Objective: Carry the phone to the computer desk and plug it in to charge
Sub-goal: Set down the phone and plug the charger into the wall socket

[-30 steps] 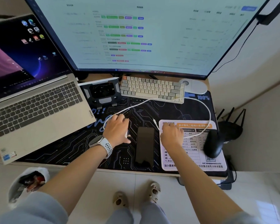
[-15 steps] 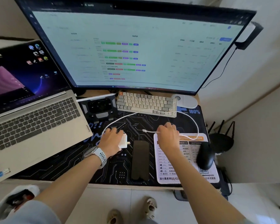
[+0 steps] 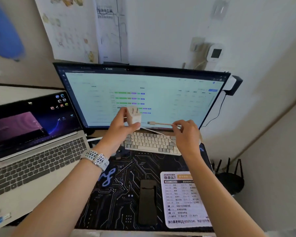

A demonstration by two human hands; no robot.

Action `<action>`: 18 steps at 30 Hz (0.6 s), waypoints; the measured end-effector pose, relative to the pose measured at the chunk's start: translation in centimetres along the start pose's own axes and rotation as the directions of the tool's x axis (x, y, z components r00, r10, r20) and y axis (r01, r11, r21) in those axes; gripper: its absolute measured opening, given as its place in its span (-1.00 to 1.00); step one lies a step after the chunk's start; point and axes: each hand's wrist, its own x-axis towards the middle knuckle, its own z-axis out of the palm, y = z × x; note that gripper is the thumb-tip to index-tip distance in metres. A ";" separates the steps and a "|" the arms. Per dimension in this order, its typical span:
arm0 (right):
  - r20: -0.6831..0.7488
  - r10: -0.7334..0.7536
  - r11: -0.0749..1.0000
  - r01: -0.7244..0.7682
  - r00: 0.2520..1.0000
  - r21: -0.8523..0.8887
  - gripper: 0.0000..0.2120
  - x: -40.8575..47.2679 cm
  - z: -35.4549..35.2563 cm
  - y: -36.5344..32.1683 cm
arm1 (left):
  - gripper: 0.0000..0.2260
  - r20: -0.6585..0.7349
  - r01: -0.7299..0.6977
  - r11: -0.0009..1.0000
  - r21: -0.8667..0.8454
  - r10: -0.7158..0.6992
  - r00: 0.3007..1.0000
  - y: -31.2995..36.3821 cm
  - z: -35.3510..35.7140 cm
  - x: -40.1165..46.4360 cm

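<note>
left hand point(image 3: 122, 128): centre of frame, raised in front of the monitor, fingers closed round a white charger plug point(image 3: 135, 116), prongs up
right hand point(image 3: 186, 134): right of centre, same height, thumb and fingers pinched on a white charging cable point(image 3: 161, 124); the cable's free connector end sticks out leftward toward the plug, not touching it
cable run: loops from under the plug down over the keyboard point(image 3: 152, 142) toward the right hand
phone point(image 3: 147, 204): lower centre, flat on the black circuit-pattern desk mat point(image 3: 120, 199), screen dark, nothing plugged in, just left of the white shortcut-list mouse pad point(image 3: 184, 200)
watch point(image 3: 97, 159): on the left wrist, white perforated band
monitor point(image 3: 143, 96): centre, lit
laptop point(image 3: 29, 151): left of frame, open, screen on
router point(image 3: 229, 178): right, black, antennas up
</note>
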 end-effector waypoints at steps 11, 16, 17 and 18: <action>0.207 0.069 0.985 -0.099 0.976 0.143 -0.74 -0.5 -0.7 0.0 | -0.73 0.250 -0.004 0.900 -0.436 0.125 0.960 8.6 0.5 0.8; 0.353 0.129 0.963 -0.202 0.927 0.180 -0.80 0.1 -0.3 1.3 | -0.63 0.125 -0.124 0.829 -0.546 0.227 0.966 13.4 -0.2 1.8; 0.420 0.113 0.977 -0.178 0.900 0.117 -0.80 -0.2 0.1 1.9 | -0.63 0.111 -0.154 0.828 -0.539 0.251 0.962 14.1 -0.5 2.0; 0.484 0.119 0.986 -0.159 0.867 0.042 -0.80 -0.7 0.8 2.6 | -0.65 0.100 -0.186 0.834 -0.519 0.275 0.956 14.8 -0.6 2.0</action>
